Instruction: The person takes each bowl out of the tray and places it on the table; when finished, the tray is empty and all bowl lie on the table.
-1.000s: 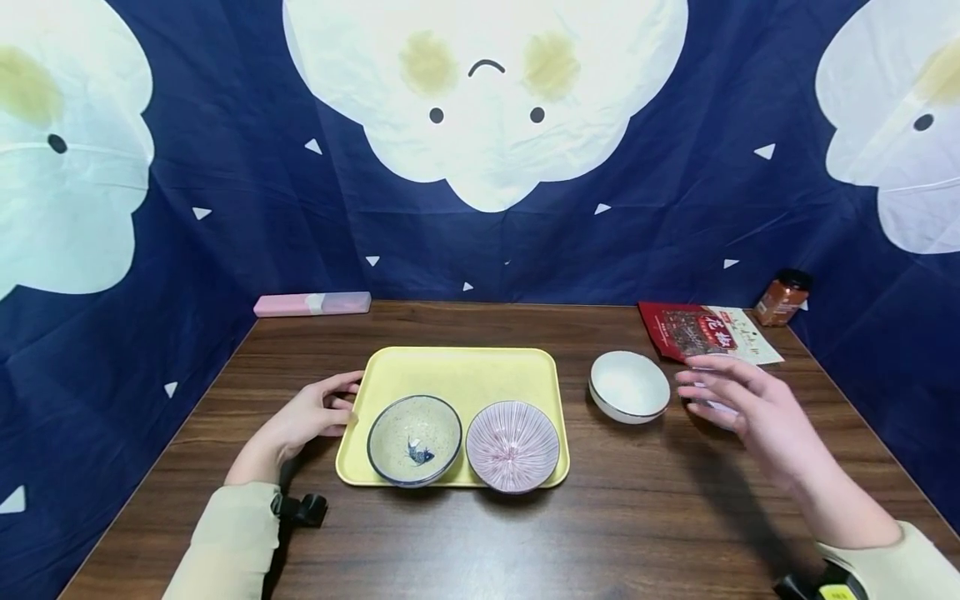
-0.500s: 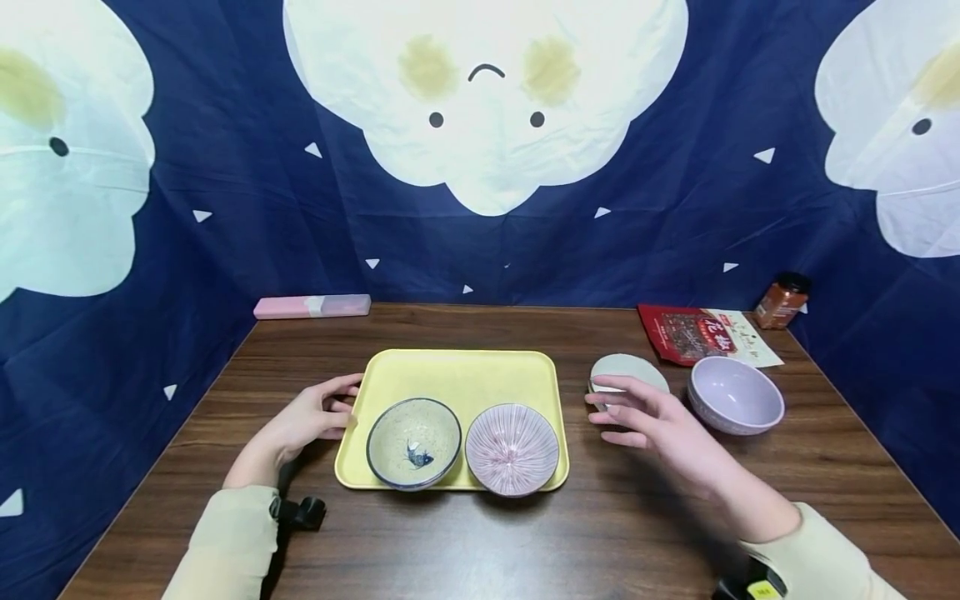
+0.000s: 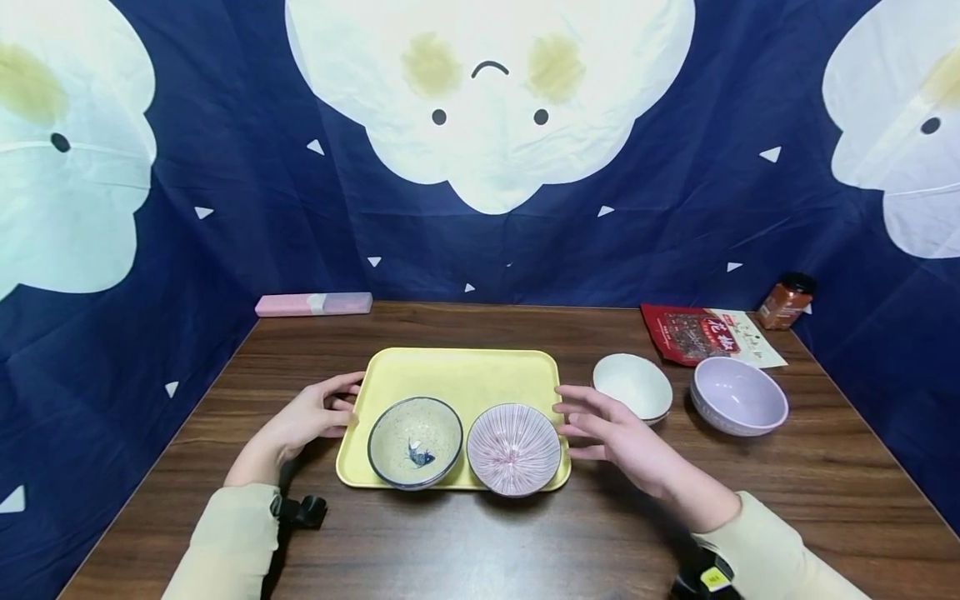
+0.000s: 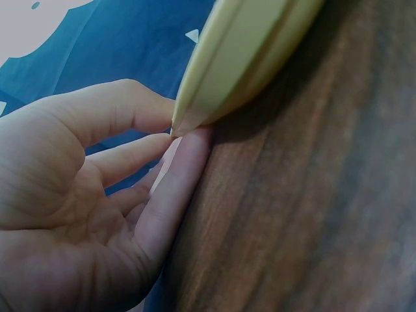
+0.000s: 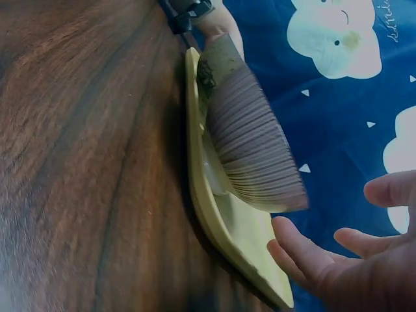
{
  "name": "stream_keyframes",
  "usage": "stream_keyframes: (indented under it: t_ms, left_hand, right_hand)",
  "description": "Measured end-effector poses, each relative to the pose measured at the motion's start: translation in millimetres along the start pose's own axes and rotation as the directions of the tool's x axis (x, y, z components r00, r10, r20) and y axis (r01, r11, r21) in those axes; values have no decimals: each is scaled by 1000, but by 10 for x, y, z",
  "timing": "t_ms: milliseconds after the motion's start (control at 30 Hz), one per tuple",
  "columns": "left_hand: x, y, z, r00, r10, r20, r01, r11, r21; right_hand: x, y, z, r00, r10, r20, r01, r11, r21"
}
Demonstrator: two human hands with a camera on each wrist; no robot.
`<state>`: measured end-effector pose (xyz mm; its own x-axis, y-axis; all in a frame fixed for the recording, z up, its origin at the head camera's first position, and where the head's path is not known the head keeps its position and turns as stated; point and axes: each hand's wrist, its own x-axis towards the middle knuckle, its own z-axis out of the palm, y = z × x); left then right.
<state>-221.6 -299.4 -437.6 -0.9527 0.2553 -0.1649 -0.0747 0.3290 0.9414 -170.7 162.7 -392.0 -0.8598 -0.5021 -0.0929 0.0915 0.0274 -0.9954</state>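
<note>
Pinched at its left rim between the fingertips and thumb of the left hand (image 3: 309, 418), a yellow rectangular tray (image 3: 465, 371) lies on the middle of the wooden table (image 3: 480, 554). The right hand (image 3: 617, 435) is at the opposite rim with its fingers spread and holding nothing; whether its fingertips touch the rim cannot be told.

Two bowls stand side by side on the front half of the tray. On the left is a grey-green bowl (image 3: 415, 429) with a dark blue rim and a blue fish painted inside; on the right is a purple-and-white striped bowl (image 3: 513, 448). From the head view, both reach over the tray's front edge.

Beyond the right hand, which overlaps its edge in the head view, is a white bowl (image 3: 633, 383), and farther right a lavender bowl (image 3: 738, 396). Behind these lies a red Sichuan peppercorn packet (image 3: 693, 333), near a black-lidded spice jar (image 3: 785, 304) in the back right corner. A slim pink case (image 3: 300, 305) lies at the back left, before a navy cloth (image 3: 247, 217) printed with white clouds.
</note>
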Motion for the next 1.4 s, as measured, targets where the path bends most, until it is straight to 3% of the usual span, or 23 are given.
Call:
stream_keyframes:
  t_ms: [233, 867, 1400]
  left_hand:
    - [0, -10, -5, 1000, 5, -2, -5, 1000, 4]
    - [-25, 20, 10, 999, 37, 19, -37, 999, -21]
    - [-24, 33, 20, 1000, 15, 10, -15, 1000, -11]
  right_hand:
    - [85, 85, 93, 998, 60, 1, -60, 998, 17]
    - [123, 220, 220, 993, 88, 72, -99, 983, 157]
    - [116, 252, 240, 998, 46, 32, -50, 983, 176]
